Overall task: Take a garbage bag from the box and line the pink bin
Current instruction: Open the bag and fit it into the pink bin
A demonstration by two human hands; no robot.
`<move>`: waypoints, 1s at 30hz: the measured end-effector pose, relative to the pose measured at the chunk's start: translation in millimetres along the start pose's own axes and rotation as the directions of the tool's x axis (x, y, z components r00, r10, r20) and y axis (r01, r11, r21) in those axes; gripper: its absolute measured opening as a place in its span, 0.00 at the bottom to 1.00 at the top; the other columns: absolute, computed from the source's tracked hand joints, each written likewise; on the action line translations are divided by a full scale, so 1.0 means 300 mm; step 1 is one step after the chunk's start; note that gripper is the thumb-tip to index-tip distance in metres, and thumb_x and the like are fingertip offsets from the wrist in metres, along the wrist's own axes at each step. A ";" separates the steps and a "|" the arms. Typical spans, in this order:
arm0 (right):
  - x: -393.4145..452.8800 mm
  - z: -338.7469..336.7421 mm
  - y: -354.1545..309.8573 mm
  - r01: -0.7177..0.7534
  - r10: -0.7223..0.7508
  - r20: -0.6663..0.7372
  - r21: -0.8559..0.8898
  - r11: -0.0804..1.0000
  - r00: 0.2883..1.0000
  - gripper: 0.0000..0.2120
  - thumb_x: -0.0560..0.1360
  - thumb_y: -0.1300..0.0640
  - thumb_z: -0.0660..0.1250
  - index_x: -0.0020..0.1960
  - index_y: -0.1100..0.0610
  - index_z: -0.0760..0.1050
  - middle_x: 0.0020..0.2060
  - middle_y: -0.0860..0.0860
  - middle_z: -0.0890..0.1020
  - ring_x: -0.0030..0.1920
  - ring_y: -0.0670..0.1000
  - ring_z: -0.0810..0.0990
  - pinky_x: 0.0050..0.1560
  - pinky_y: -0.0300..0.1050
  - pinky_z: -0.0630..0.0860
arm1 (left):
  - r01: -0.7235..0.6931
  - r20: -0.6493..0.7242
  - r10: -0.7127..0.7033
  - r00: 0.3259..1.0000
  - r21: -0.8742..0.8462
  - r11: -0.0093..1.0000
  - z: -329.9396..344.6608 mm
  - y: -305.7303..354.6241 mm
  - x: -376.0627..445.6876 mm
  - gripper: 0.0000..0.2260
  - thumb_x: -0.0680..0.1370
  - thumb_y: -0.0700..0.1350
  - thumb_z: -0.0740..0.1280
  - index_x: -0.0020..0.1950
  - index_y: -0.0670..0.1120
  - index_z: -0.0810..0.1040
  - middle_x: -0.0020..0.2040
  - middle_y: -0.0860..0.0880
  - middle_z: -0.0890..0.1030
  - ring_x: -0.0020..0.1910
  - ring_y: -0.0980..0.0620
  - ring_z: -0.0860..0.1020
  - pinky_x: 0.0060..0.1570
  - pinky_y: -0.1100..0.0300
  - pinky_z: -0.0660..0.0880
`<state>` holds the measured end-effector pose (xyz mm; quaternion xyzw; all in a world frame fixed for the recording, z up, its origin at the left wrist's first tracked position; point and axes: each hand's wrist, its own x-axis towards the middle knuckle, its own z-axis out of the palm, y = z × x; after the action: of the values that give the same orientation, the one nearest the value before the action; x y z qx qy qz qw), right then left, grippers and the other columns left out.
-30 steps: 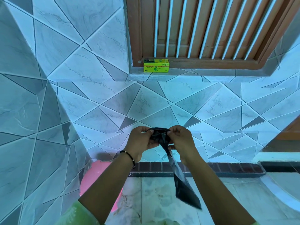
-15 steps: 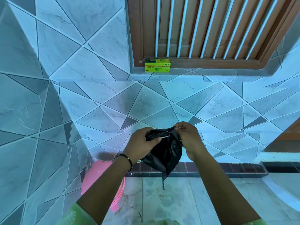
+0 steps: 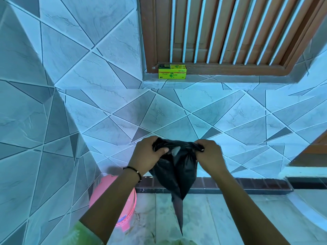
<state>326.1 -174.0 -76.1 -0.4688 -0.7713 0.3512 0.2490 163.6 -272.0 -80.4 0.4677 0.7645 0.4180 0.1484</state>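
A black garbage bag (image 3: pixel 177 174) hangs in front of me, its mouth stretched between both hands and its tail pointing down at the floor. My left hand (image 3: pixel 147 156) grips the left side of the mouth. My right hand (image 3: pixel 210 156) pinches the right side. The pink bin (image 3: pixel 129 206) stands on the floor at lower left, against the tiled wall, partly hidden by my left forearm. The yellow-green bag box (image 3: pixel 172 71) sits on the window sill, far above the hands.
A tiled wall (image 3: pixel 35 138) juts out on the left beside the bin. A dark brick strip (image 3: pixel 247 184) runs along the wall's base. A barred wooden window (image 3: pixel 230 32) is above the sill. A curved white step edge (image 3: pixel 309 209) lies at lower right.
The hands have pulled apart, so the bag's mouth is spread wider. The bag went from a thin folded strip to a fuller, ballooned shape. The view has tilted down, showing more of the bin.
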 end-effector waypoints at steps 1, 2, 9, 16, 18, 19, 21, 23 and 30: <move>0.010 -0.018 0.001 -0.014 0.014 0.001 0.024 1.000 1.000 0.07 0.67 0.66 0.63 0.36 0.58 0.79 0.31 0.51 0.80 0.34 0.52 0.77 0.35 0.42 0.70 | -0.009 0.025 0.009 1.000 0.036 0.999 -0.005 -0.012 0.004 0.07 0.71 0.46 0.71 0.45 0.44 0.79 0.39 0.50 0.80 0.40 0.51 0.76 0.37 0.67 0.68; 0.018 -0.033 0.002 -0.023 0.024 -0.006 0.043 0.999 1.000 0.08 0.66 0.67 0.63 0.37 0.57 0.80 0.32 0.50 0.81 0.34 0.50 0.77 0.35 0.41 0.71 | -0.012 0.042 0.009 0.999 0.068 0.998 -0.009 -0.022 0.006 0.07 0.71 0.46 0.71 0.45 0.45 0.78 0.39 0.50 0.80 0.41 0.50 0.76 0.37 0.65 0.68; 0.090 -0.059 0.043 -0.156 0.222 -0.076 0.495 0.855 0.972 0.13 0.68 0.67 0.58 0.35 0.54 0.76 0.34 0.53 0.79 0.37 0.53 0.74 0.42 0.48 0.71 | 0.003 0.038 -0.015 0.999 0.289 0.957 -0.005 -0.084 0.009 0.02 0.73 0.46 0.68 0.43 0.49 0.76 0.42 0.46 0.82 0.47 0.43 0.79 0.43 0.58 0.72; 0.080 -0.027 0.025 -0.079 0.199 -0.191 0.498 0.863 0.961 0.10 0.77 0.61 0.54 0.42 0.57 0.73 0.42 0.56 0.80 0.42 0.55 0.77 0.46 0.49 0.73 | 0.449 0.112 -0.500 0.859 -0.637 0.627 0.007 -0.032 0.021 0.08 0.79 0.40 0.60 0.40 0.48 0.71 0.34 0.47 0.71 0.34 0.49 0.70 0.37 0.58 0.74; 0.068 -0.020 0.007 -0.011 0.095 -0.196 0.392 0.920 0.976 0.12 0.79 0.59 0.54 0.39 0.57 0.71 0.38 0.53 0.77 0.40 0.53 0.75 0.42 0.47 0.70 | 0.450 0.126 -0.578 0.806 -0.765 0.461 0.031 -0.012 0.030 0.07 0.80 0.41 0.57 0.45 0.46 0.72 0.38 0.44 0.75 0.35 0.49 0.74 0.33 0.57 0.78; 0.066 -0.020 0.000 0.019 0.052 -0.207 0.330 0.944 0.977 0.12 0.80 0.59 0.54 0.40 0.57 0.70 0.38 0.51 0.76 0.40 0.53 0.73 0.41 0.45 0.68 | 0.405 0.024 -0.563 0.826 -0.720 0.564 0.042 -0.008 0.033 0.07 0.81 0.41 0.56 0.48 0.45 0.73 0.43 0.43 0.77 0.40 0.45 0.77 0.37 0.56 0.79; 0.074 -0.029 0.009 0.047 0.008 -0.248 0.213 0.976 0.969 0.10 0.79 0.62 0.53 0.47 0.60 0.73 0.42 0.51 0.76 0.43 0.52 0.72 0.43 0.42 0.65 | 0.221 -0.257 -0.358 0.898 -0.441 0.870 0.048 -0.019 0.032 0.08 0.81 0.41 0.55 0.55 0.41 0.71 0.50 0.38 0.79 0.50 0.39 0.78 0.46 0.56 0.73; 0.092 -0.047 0.038 0.062 -0.018 -0.300 0.137 0.989 0.954 0.11 0.79 0.62 0.53 0.52 0.62 0.74 0.44 0.54 0.77 0.44 0.54 0.73 0.43 0.41 0.63 | 0.072 -0.334 -0.102 0.937 -0.099 0.992 0.043 -0.055 0.026 0.10 0.81 0.43 0.54 0.57 0.39 0.68 0.47 0.35 0.80 0.46 0.35 0.78 0.39 0.56 0.67; 0.089 -0.078 0.062 0.261 -0.248 -0.233 0.027 0.965 0.940 0.08 0.79 0.61 0.55 0.46 0.58 0.72 0.35 0.56 0.78 0.37 0.57 0.74 0.33 0.31 0.65 | 0.003 -0.199 -0.009 0.980 -0.031 1.000 0.043 -0.102 0.028 0.21 0.75 0.52 0.65 0.64 0.46 0.63 0.58 0.44 0.78 0.56 0.41 0.77 0.53 0.51 0.75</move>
<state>341.4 -137.1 -74.2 -0.3952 -0.7814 0.2819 0.3921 149.4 -265.0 -110.6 0.4191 0.7703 0.4739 0.0796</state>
